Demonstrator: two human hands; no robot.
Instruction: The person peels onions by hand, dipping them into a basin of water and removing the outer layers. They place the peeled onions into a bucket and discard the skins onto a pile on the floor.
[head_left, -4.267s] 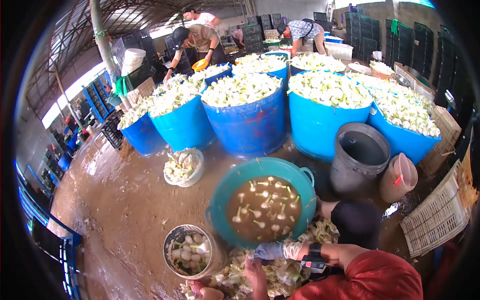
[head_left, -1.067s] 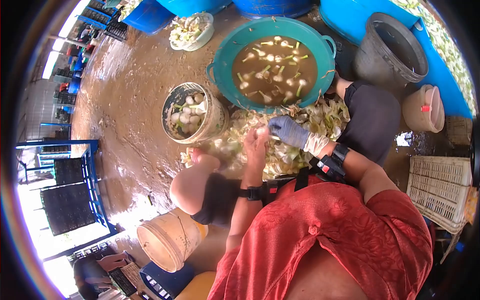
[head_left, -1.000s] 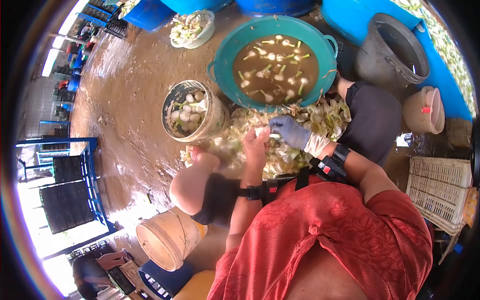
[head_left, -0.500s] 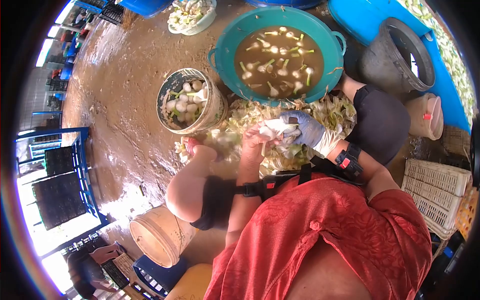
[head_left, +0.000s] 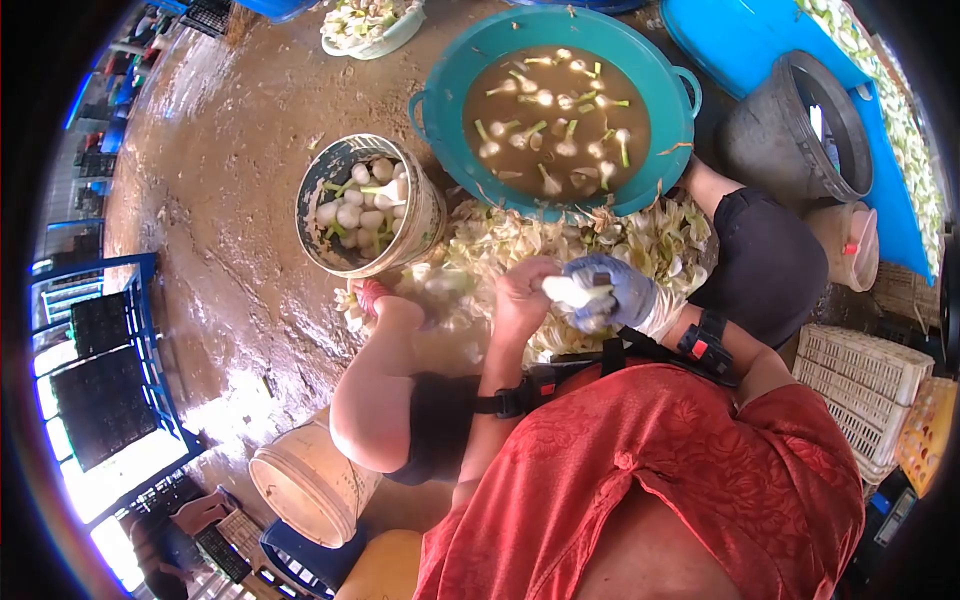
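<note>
My left hand (head_left: 524,296), bare, pinches the near end of a whitish garlic bulb with stem (head_left: 572,290) above my lap. My right hand (head_left: 622,292), in a blue-grey glove, is curled at the stem end. A small dark-handled tool (head_left: 601,277) shows among its fingers; its kind is not clear. Below the hands lies a heap of garlic peelings (head_left: 650,238). Beyond it stands a green tub (head_left: 447,95) of brown water with several garlic bulbs (head_left: 567,140) floating. Left of the heap, a bucket (head_left: 425,225) holds several cleaned bulbs (head_left: 350,215).
A bowl of peelings (head_left: 375,28) stands at the far left on the wet floor (head_left: 230,180). To the right are a black bucket (head_left: 760,140), a blue sheet (head_left: 885,160) and white crates (head_left: 850,385). A beige bucket (head_left: 310,480) lies tipped near my left knee.
The garlic has turned, its white part now pointing toward my left hand. My left fingers have closed in at its end, and the gloved hand has shifted slightly nearer to me.
</note>
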